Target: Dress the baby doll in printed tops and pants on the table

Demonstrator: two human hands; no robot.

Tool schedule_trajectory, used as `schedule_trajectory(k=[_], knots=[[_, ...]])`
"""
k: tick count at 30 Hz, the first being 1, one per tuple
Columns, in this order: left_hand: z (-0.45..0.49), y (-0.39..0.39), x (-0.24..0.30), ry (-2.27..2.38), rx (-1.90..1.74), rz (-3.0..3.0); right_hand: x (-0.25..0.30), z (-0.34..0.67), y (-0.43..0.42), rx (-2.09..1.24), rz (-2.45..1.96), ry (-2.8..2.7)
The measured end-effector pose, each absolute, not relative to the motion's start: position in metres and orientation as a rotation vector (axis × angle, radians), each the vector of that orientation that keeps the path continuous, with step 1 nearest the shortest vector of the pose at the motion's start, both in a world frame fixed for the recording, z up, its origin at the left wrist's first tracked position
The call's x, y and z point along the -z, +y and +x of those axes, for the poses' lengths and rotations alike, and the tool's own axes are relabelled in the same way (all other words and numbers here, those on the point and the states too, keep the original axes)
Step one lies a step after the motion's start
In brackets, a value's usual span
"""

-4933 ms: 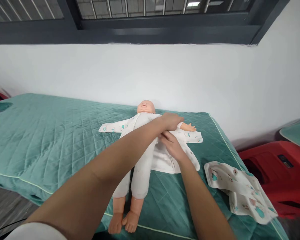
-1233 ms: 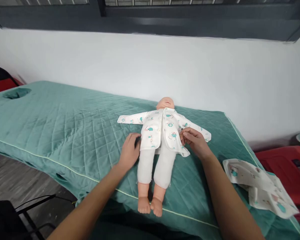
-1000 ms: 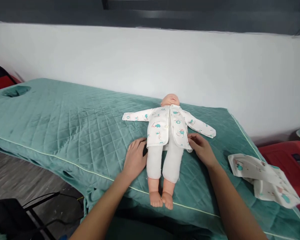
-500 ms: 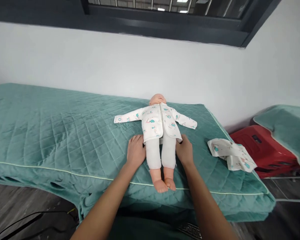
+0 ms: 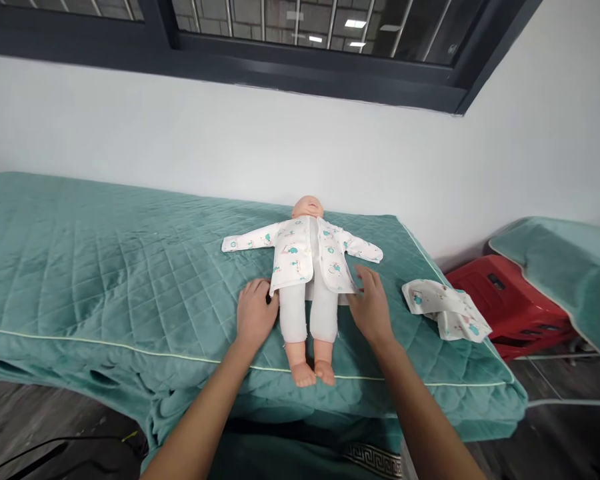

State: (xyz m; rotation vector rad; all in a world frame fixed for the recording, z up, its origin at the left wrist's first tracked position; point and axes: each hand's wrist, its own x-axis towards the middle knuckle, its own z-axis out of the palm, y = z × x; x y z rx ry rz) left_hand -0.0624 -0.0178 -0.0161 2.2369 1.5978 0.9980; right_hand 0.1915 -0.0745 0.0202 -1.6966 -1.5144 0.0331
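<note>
A baby doll point(image 5: 309, 208) lies on its back, feet towards me, on a green quilted bed cover point(image 5: 155, 280). It wears a white patterned baby jacket point(image 5: 293, 252), sleeves spread to both sides and the front parted down the middle. Its legs are white cloth, with bare feet at the bed's near edge. At the jacket's left lower corner, my left hand point(image 5: 257, 312) is closed, thumb and finger on the hem. My right hand point(image 5: 373, 308) is by the right lower corner, thumb and fingers apart around the hem's edge.
A folded white patterned cloth point(image 5: 445, 308) lies to the right on the bed. Past the bed's right side stands a red plastic stool point(image 5: 510, 300), partly under another green cover point(image 5: 545, 267). A white wall point(image 5: 180, 140) and a dark-framed window point(image 5: 305, 67) rise behind.
The jacket's front panels have spread apart, showing more of the white body between them. My right hand's fingers have opened at the hem. The camera view has shifted slightly.
</note>
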Motion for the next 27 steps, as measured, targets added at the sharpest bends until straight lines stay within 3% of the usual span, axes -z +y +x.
schedule_trajectory(k=[11, 19, 25, 27], knots=[[-0.064, -0.018, 0.02, 1.54, -1.046, 2.141, -0.035, 0.148, -0.062, -0.097, -1.372, -2.076], [-0.064, -0.02, 0.019, 1.521, -1.047, 2.112, -0.06, 0.137, -0.055, -0.579, -1.273, -1.589], [-0.065, -0.025, 0.019, 1.313, -1.392, 1.817, -0.057, 0.141, -0.058, -0.572, -1.262, -1.935], [-0.066, -0.026, 0.021, 1.229, -1.454, 1.734, -0.061, 0.147, -0.054, -0.589, -1.273, -1.815]])
